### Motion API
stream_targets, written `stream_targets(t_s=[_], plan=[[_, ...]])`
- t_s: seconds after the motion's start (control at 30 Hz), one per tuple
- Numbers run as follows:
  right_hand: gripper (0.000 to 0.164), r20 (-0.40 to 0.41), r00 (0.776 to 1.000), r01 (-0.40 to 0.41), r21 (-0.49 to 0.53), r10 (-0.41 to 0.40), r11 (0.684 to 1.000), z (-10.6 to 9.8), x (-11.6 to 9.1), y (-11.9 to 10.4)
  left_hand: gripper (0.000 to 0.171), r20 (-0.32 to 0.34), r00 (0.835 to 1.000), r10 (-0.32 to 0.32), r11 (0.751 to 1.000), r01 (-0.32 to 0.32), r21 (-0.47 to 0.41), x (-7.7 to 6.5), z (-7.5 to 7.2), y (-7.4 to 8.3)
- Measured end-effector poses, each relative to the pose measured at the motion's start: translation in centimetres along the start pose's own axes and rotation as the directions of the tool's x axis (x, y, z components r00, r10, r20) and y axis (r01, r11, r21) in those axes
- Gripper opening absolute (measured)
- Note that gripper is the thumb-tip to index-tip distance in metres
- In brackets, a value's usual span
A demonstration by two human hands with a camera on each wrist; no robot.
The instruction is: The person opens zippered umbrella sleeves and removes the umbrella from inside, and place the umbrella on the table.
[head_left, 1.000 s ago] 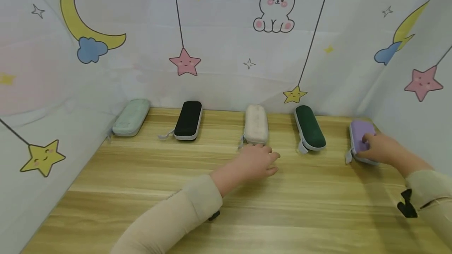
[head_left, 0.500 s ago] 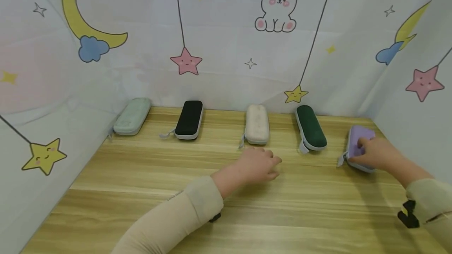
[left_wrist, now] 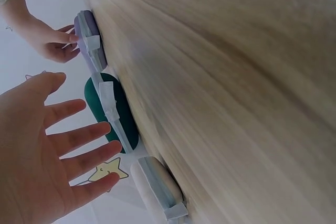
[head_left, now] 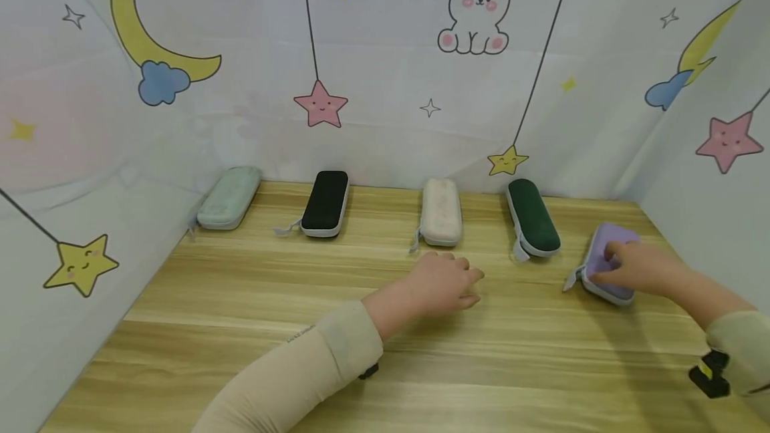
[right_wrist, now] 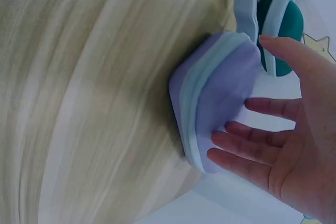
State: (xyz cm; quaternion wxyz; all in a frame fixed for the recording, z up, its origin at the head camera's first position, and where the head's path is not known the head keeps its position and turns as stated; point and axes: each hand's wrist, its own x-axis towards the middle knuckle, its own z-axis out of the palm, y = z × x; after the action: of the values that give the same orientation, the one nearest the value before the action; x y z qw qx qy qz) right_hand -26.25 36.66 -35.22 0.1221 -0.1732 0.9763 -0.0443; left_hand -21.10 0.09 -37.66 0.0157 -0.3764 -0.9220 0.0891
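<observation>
- The purple case [right_wrist: 226, 93] lies on the table [head_left: 511, 366], last in the row at your right side, a bit turned, with its strap [head_left: 573, 279] pointing toward the front and left.
- Your right hand [head_left: 644, 269] touches it. The fingers are spread and nearly straight, with their tips on the lid. They do not wrap round it. The thumb is by the strap end, and I can't tell how hard it presses.
- Your left hand [head_left: 442, 286] holds nothing. Its fingers are spread in front of the cream case [head_left: 442, 211]. I can't tell if it touches the wood.
- For a good touch, I would press evenly with all the tips, so the case sits flat and does not spin.
- Mind the strap: a thumb could catch it.
- The green case [head_left: 533, 218] is near, on the left, with a small gap between, so go gently that way.
- The right cloth wall [head_left: 710, 212] is close to your right arm, and the back cloth [head_left: 385, 139] stands behind the row.
- The most room is on the wood in front of the cases, though your left arm reaches across some of it.
</observation>
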Motion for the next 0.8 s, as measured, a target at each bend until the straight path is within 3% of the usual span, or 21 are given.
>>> stream_targets(t_s=[0.27,0.37,0.53,0.7,0.8], plan=[[0.052,-0.005,0.991,0.130,-0.088,-0.131,0.988,-1.0,0.5,1.7,0.049,0.016,1.000,0.010,1.000,-0.010,-0.002,0.1,0.0,0.1],[0.053,-0.022,0.976,0.210,-0.175,-0.217,0.962,-1.0,0.7,2.1,0.049,0.020,1.000,0.015,1.000,-0.014,-0.013,0.2,0.0,0.0],[0.076,-0.003,0.949,0.299,-0.299,-0.315,0.906,-0.5,1.3,2.9,0.047,0.012,1.000,0.023,0.999,-0.023,-0.045,0.8,0.3,0.0],[0.074,0.002,0.913,0.380,-0.369,-0.408,0.848,-0.2,1.9,3.0,0.042,-0.002,0.999,0.039,0.997,-0.039,-0.064,1.4,0.6,0.0],[0.074,0.013,0.907,0.394,-0.381,-0.421,0.836,0.0,2.1,2.7,0.041,0.003,0.999,0.051,0.996,-0.050,-0.076,1.6,0.7,0.0]])
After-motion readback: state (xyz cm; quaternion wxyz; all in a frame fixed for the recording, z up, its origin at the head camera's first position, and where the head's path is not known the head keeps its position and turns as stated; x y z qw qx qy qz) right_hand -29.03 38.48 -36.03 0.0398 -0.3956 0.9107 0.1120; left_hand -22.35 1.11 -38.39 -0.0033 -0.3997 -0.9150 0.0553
